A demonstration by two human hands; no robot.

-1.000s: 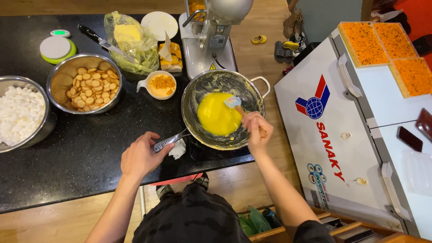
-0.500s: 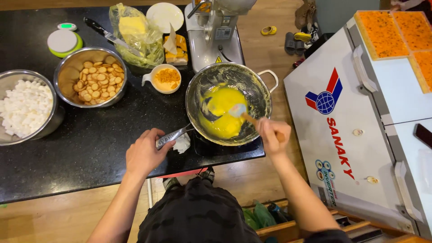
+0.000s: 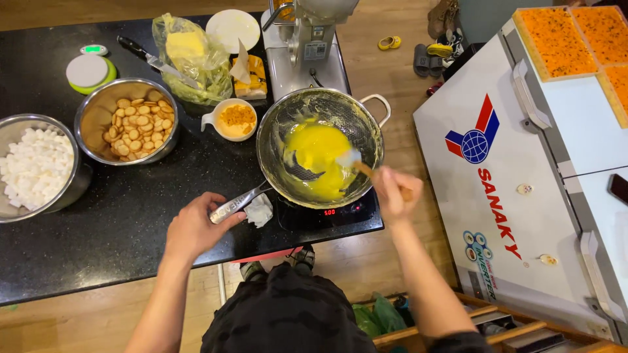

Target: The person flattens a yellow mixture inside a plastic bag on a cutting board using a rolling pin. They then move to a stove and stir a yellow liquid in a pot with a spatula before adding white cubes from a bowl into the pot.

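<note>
Right of centre, a steel pan (image 3: 366,114) sits on a black induction hob (image 3: 327,212) and holds melted yellow butter (image 3: 318,160). Right hand (image 3: 394,194), fingers closed round a wooden-handled spatula (image 3: 356,165), keeps the pale blade in the melt; left hand (image 3: 194,227) is clamped on the pan's metal handle (image 3: 237,204), steadying it. Step in hand, as judged: stirring the melt. Left of the pan stand a small dish of orange crumbs (image 3: 237,118), a bowl of round biscuits (image 3: 127,124) and a bowl of white marshmallows (image 3: 34,167). The next stroke calls for a firm handle grip and sweeping the blade along the pan wall.
</note>
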